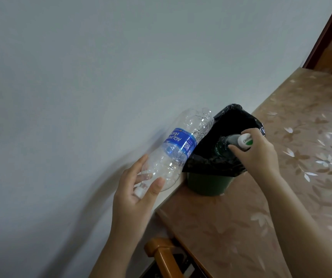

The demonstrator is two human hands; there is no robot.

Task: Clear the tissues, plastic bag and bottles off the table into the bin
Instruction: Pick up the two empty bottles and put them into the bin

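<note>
My left hand (136,194) grips the capped neck end of an empty clear bottle with a blue label (179,145), holding it slanted in the air left of the bin, base pointing up. My right hand (255,153) holds a second, greenish bottle (226,144) by its white-capped top, with the body reaching down into the bin. The small green bin (207,184) has a black liner (209,164) folded over its rim and stands on the table against the wall.
The table (301,137) carries a brown cloth with pale flowers under a clear cover. A plain white wall (81,77) runs along its left edge. A wooden chair back (161,255) shows at the bottom. A dark wooden frame (325,35) stands at top right.
</note>
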